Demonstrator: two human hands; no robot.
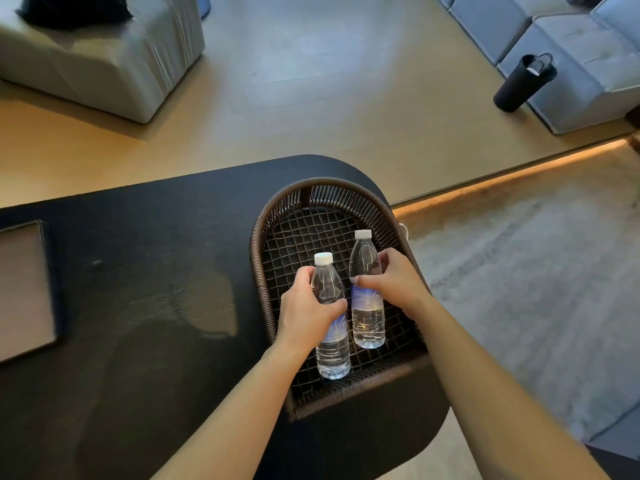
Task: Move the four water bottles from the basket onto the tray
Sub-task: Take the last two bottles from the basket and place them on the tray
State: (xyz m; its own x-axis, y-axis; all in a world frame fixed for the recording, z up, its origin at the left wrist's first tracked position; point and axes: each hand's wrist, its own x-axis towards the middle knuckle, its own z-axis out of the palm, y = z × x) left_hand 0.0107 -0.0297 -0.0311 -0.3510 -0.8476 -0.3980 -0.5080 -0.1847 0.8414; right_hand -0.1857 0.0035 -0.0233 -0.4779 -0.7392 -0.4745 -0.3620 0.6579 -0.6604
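A dark brown woven basket (263, 237) stands at the right end of a black table (138, 306). Two clear water bottles with white caps and blue labels are over its mesh floor. My left hand (306, 306) is wrapped around the near bottle (332, 348). My right hand (394, 282) grips the far bottle (369, 320) at its upper body. Both bottles are upright. A flat tray (24, 292) with a dark rim lies at the table's left edge, partly cut off; nothing shows on its visible part.
The table's right end is rounded, with floor and a grey rug (536, 289) beyond it. A grey ottoman (104, 57) stands far left, a grey sofa (571, 57) far right, with a black flask (523, 83) beside it.
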